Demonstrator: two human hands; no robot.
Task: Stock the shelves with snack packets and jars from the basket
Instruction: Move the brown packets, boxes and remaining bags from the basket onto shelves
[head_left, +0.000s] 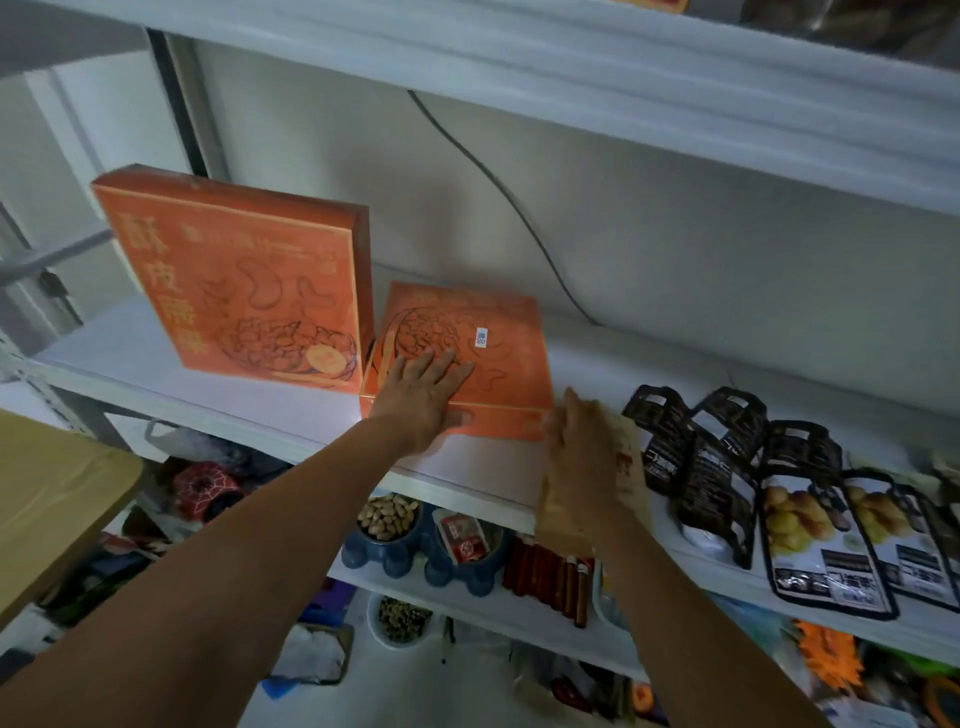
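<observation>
The white shelf (156, 358) carries a flat orange box (498, 364) lying lengthwise toward the wall. An upright orange box (244, 275) touches its left side, and black pouches (727, 467) lie to its right. The left hand (423, 395) presses on top of it, fingers spread. The right hand (582, 441), blurred at its right front corner, meets a tan packet (629, 467); I cannot tell its grip.

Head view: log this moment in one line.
left hand: flat on lying orange box | right hand: at tan packet, grip blurred | upright orange box: stands beside

Just one wide-angle cam, head-worn, looking forward and a bit down, pretty close up on the white flat shelf board (171, 364).
</observation>
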